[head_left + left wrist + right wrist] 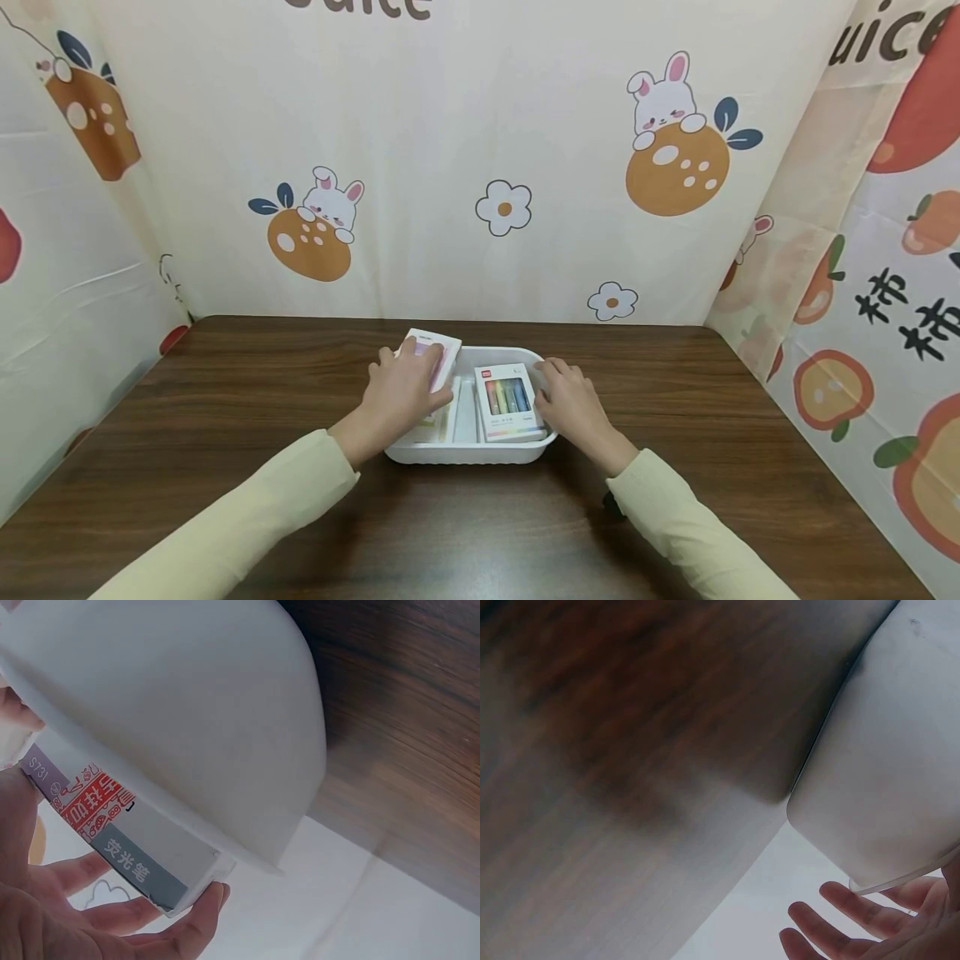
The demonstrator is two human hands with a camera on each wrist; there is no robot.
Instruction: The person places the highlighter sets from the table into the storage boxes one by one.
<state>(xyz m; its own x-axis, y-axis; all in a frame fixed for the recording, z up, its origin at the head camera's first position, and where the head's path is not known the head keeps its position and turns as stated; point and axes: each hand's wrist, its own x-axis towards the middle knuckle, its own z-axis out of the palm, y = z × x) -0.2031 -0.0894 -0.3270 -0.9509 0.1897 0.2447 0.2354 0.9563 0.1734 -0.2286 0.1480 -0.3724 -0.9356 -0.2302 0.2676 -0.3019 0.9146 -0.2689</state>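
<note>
In the head view, a white plastic basket [465, 453] sits on the table. My left hand [405, 377] grips a white box of highlighters [448, 343] at the basket's left side, tilted and rising above the rim. Chinese lettering and a red label show on the highlighter box [112, 817] in the left wrist view, with fingers along its edges. At the right rim rests my right hand [573, 404], its fingers [855, 911] loosely extended beside the basket wall. A white box with a window showing coloured sticks [512, 427] stands inside, near the right thumb.
Another pale flat item [435, 429] lies in the basket's left part, partly under my left hand. The dark wood table [225, 400] extends around the basket. Printed cloth [420, 108] hangs behind and on both sides. A small black object [611, 502] shows by the right sleeve.
</note>
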